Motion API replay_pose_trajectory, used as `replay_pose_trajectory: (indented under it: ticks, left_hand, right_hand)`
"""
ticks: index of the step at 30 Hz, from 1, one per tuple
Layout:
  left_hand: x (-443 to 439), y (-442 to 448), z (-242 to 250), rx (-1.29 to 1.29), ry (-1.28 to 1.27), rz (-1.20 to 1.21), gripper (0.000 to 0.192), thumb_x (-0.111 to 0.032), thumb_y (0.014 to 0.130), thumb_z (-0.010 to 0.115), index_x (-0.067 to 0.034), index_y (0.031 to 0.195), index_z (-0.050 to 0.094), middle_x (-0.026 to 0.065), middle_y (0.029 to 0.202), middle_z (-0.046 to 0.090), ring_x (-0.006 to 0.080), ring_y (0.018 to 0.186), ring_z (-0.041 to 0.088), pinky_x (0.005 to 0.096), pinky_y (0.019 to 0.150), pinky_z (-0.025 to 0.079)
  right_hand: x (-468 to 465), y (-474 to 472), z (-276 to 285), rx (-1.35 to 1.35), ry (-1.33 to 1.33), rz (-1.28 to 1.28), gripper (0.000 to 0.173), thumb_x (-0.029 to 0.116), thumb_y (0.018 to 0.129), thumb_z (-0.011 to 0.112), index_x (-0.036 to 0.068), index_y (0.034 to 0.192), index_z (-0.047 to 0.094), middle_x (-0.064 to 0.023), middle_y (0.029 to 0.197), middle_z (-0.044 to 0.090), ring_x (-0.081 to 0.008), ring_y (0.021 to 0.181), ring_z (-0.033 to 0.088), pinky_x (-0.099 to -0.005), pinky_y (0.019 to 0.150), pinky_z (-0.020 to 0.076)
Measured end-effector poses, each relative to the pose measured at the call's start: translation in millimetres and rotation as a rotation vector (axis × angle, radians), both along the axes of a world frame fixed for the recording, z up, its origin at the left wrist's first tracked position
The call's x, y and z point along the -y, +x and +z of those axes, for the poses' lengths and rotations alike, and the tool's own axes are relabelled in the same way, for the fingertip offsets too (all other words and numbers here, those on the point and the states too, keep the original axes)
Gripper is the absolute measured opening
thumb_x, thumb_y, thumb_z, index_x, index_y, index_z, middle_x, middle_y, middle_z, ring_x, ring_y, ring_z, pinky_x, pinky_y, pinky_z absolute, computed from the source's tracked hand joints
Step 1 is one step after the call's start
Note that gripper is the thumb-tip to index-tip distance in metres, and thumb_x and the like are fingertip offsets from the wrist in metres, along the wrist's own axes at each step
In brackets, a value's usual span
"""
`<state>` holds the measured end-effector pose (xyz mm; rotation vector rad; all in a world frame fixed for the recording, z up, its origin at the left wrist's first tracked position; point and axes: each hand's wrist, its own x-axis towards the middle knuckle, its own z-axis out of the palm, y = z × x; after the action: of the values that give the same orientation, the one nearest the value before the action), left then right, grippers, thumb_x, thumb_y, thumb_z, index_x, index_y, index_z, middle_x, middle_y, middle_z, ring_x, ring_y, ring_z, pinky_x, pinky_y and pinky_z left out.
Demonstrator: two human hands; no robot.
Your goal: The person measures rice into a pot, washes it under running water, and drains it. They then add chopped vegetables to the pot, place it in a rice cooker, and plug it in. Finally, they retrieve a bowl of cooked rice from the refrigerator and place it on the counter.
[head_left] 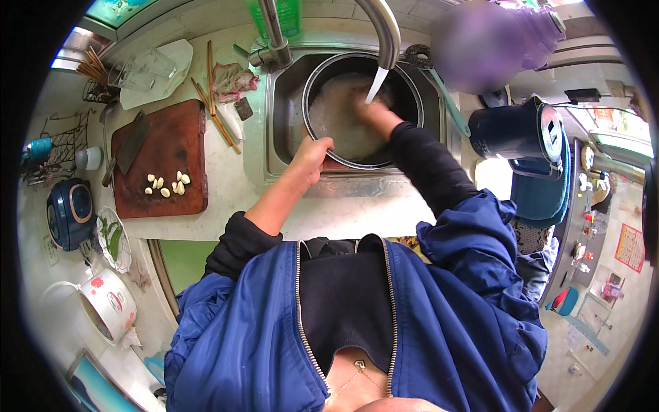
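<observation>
A dark round pot with a pale metal rim (312,77) sits in the stainless steel sink (288,103). Cloudy whitish water (334,118) fills part of it, with what is inside too blurred to name. Water runs from the curved faucet (389,41) into the pot. My left hand (313,157) grips the near left rim, thumb over the edge. Inside the pot, under the stream, is my right hand (378,113), blurred by motion; its fingers are partly hidden, and whether they hold anything does not show.
Left of the sink lies a wooden cutting board (170,123) with a cleaver (134,143) and several peeled garlic cloves (165,192). Chopsticks (219,123) and a stained cloth (230,82) lie between. A dark blue pitcher (504,130) and a purple container (533,36) stand at the right.
</observation>
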<state>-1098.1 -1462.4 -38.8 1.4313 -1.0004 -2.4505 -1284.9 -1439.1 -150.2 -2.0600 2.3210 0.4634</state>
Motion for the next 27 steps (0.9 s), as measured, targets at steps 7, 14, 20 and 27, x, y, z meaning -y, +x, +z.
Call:
replay_pose_trajectory:
  ticks: [7,14,20,27]
  left_hand:
    - [10,7,-5,0.008,0.054,0.043,0.029,0.001,0.072,0.045,0.006,0.100,0.046,0.0152,0.086,0.054,0.0283,0.071,0.060,0.0427,0.062,0.056]
    - [4,8,1,-0.028,0.030,0.061,0.029,0.001,0.072,0.044,0.007,0.100,0.045,0.0148,0.089,0.054,0.0267,0.072,0.060,0.0413,0.061,0.057]
    - [4,1,5,-0.079,0.039,0.024,0.030,0.002,0.071,0.045,0.008,0.100,0.044,0.0152,0.089,0.054,0.0275,0.072,0.060,0.0420,0.061,0.057]
    - [3,12,-3,-0.119,-0.023,0.060,0.027,0.002,0.071,0.046,0.004,0.097,0.049,0.0120,0.084,0.054,0.0251,0.070,0.060,0.0421,0.061,0.057]
  right_hand:
    - [-19,6,29,0.505,0.341,-0.059,0.032,0.018,0.079,0.051,0.018,0.111,0.055,-0.0102,0.103,0.061,-0.0295,0.100,0.057,-0.0391,0.081,0.0465]
    - [-10,-15,68,1.901,-0.310,-1.001,0.021,0.018,0.083,0.054,0.003,0.097,0.057,-0.0109,0.079,0.061,-0.0220,0.072,0.062,-0.0296,0.062,0.0506]
    - [-27,-11,109,1.025,-0.366,-0.534,0.024,0.012,0.081,0.056,-0.002,0.100,0.056,-0.0134,0.089,0.060,-0.0273,0.079,0.060,-0.0347,0.072,0.0486]
    - [-110,-14,144,0.294,-0.718,-0.407,0.044,0.015,0.077,0.062,-0.001,0.114,0.046,-0.0180,0.104,0.056,-0.0297,0.096,0.055,-0.0366,0.082,0.0450]
